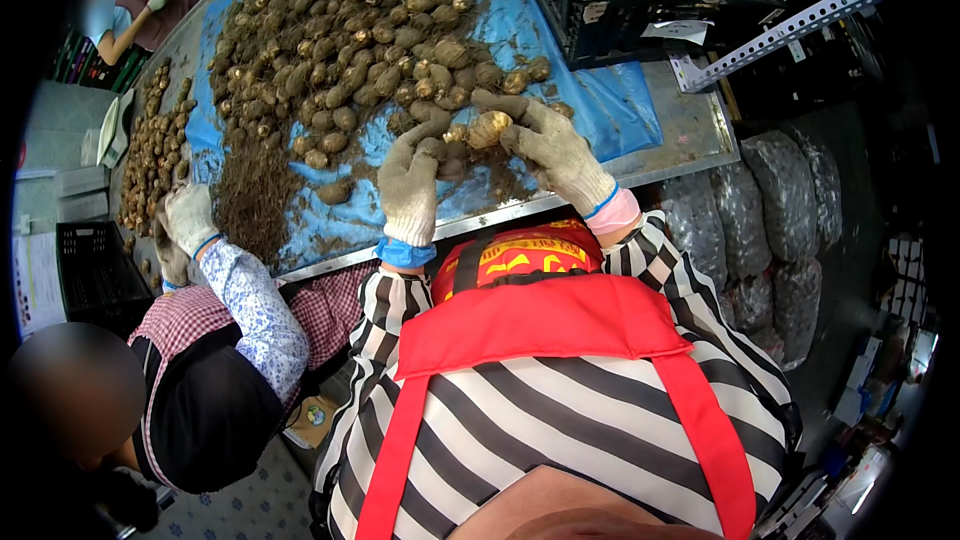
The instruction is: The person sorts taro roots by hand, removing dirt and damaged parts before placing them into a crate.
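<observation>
Tuber (489,128) pinched in gloved right hand (555,148) fingers; gloved left hand (412,172) curled, touching it from left.

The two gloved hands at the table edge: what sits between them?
In the head view, a pale brown tuber sits between the left hand and the right hand, held by the fingertips of both gloves above the blue sheet.

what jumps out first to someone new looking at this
A big heap of muddy brown roots covers a blue sheet on the metal table. At its near edge the gloved left hand and right hand hold one pale root between them. A co-worker's gloved hand sorts at the left.
</observation>
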Action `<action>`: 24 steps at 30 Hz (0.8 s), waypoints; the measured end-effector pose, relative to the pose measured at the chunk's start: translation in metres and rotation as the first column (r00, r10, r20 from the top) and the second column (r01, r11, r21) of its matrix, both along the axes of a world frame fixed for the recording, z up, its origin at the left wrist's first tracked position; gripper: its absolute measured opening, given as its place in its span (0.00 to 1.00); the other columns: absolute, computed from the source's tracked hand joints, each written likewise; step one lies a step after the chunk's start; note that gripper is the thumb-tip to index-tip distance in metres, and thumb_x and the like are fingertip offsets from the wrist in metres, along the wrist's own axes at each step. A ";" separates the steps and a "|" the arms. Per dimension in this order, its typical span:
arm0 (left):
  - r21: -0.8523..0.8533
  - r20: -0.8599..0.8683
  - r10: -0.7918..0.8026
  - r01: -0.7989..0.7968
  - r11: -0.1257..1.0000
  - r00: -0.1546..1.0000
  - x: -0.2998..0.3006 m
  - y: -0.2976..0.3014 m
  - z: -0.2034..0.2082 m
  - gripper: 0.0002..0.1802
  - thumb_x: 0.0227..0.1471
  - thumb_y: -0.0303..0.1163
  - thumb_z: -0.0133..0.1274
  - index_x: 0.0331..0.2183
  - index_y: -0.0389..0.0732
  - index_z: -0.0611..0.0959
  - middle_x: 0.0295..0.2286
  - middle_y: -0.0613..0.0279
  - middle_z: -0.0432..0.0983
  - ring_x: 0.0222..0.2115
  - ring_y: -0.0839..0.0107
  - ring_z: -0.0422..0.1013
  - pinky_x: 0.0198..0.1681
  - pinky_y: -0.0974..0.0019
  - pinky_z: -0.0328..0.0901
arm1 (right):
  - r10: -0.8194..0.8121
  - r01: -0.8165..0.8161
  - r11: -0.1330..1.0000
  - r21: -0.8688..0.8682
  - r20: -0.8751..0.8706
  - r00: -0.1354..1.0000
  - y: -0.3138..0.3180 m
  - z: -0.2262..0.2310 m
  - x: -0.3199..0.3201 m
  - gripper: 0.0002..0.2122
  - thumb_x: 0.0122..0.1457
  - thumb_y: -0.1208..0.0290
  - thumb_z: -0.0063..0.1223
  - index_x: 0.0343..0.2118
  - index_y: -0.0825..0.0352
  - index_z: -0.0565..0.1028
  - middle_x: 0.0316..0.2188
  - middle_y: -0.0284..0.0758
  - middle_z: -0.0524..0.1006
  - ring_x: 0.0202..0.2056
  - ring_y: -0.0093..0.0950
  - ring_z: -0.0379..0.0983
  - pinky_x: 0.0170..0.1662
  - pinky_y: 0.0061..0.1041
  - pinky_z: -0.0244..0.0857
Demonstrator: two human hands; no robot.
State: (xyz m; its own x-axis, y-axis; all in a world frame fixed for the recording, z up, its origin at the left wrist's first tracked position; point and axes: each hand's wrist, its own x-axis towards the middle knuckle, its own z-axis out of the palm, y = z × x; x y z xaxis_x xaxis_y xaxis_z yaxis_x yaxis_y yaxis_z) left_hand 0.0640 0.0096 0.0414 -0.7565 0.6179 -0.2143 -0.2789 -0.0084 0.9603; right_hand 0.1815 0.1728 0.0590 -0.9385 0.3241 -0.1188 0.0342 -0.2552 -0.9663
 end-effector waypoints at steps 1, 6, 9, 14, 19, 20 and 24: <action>-0.044 0.032 -0.021 0.022 0.999 0.999 0.000 -0.002 -0.001 0.20 0.61 0.27 0.45 0.53 0.32 0.74 0.40 0.52 0.79 0.36 0.73 0.76 0.37 0.71 0.72 | -0.006 0.006 1.000 -0.020 -0.034 0.999 0.000 -0.005 0.001 0.26 0.59 0.63 0.57 0.59 0.70 0.67 0.49 0.35 0.74 0.44 0.19 0.68 0.48 0.19 0.63; 0.043 -0.293 0.036 -0.024 0.999 0.955 0.009 0.007 -0.016 0.20 0.54 0.25 0.56 0.50 0.34 0.79 0.40 0.55 0.80 0.35 0.74 0.75 0.37 0.73 0.70 | -0.034 0.040 0.998 0.044 -0.124 0.992 -0.001 -0.029 -0.003 0.27 0.58 0.64 0.61 0.58 0.70 0.68 0.53 0.38 0.73 0.54 0.26 0.68 0.59 0.26 0.61; -0.048 -0.315 -0.052 0.039 0.998 0.948 0.007 0.008 -0.009 0.18 0.54 0.26 0.56 0.47 0.33 0.80 0.36 0.56 0.80 0.34 0.73 0.75 0.37 0.71 0.70 | -0.033 0.047 0.990 0.135 -0.100 0.994 -0.001 -0.027 0.000 0.25 0.57 0.68 0.61 0.57 0.70 0.70 0.53 0.37 0.73 0.55 0.26 0.67 0.59 0.26 0.60; -0.153 -0.398 -0.067 0.006 0.988 0.915 0.001 0.012 -0.014 0.10 0.55 0.25 0.53 0.39 0.32 0.80 0.31 0.56 0.81 0.30 0.73 0.76 0.34 0.70 0.71 | -0.075 0.104 0.975 0.196 -0.150 0.986 -0.004 -0.037 -0.002 0.24 0.56 0.73 0.59 0.57 0.70 0.69 0.55 0.37 0.72 0.56 0.27 0.67 0.60 0.26 0.60; -0.083 0.048 -0.102 0.106 0.991 0.994 -0.003 0.017 -0.012 0.13 0.57 0.26 0.50 0.42 0.29 0.76 0.32 0.55 0.80 0.28 0.66 0.78 0.32 0.65 0.74 | -0.076 0.086 0.983 0.163 -0.068 0.995 -0.003 -0.024 -0.001 0.24 0.57 0.77 0.55 0.58 0.72 0.68 0.57 0.38 0.71 0.55 0.26 0.68 0.59 0.25 0.62; -0.004 0.136 -0.158 0.160 0.987 0.978 -0.003 0.018 -0.004 0.19 0.56 0.25 0.52 0.48 0.25 0.71 0.35 0.51 0.78 0.33 0.69 0.77 0.35 0.69 0.73 | -0.101 0.109 0.990 0.091 -0.091 0.991 -0.002 -0.026 -0.001 0.23 0.57 0.76 0.55 0.57 0.72 0.68 0.56 0.37 0.71 0.54 0.26 0.68 0.58 0.25 0.62; 0.118 -0.032 -0.200 0.202 0.972 0.979 0.009 0.026 -0.008 0.28 0.54 0.25 0.53 0.55 0.24 0.66 0.44 0.48 0.74 0.43 0.65 0.74 0.46 0.66 0.71 | -0.146 0.138 0.988 -0.069 -0.130 0.981 -0.002 -0.040 -0.004 0.24 0.59 0.69 0.58 0.57 0.69 0.69 0.52 0.36 0.74 0.52 0.23 0.70 0.56 0.24 0.65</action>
State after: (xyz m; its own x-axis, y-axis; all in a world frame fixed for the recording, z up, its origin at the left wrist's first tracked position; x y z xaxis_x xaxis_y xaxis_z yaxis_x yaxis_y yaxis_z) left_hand 0.0734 0.0360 0.0337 -0.6175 0.7781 -0.1155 -0.2678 -0.0699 0.9609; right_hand 0.1772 0.1710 0.0194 -0.8920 0.4517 -0.0180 -0.1356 -0.3053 -0.9425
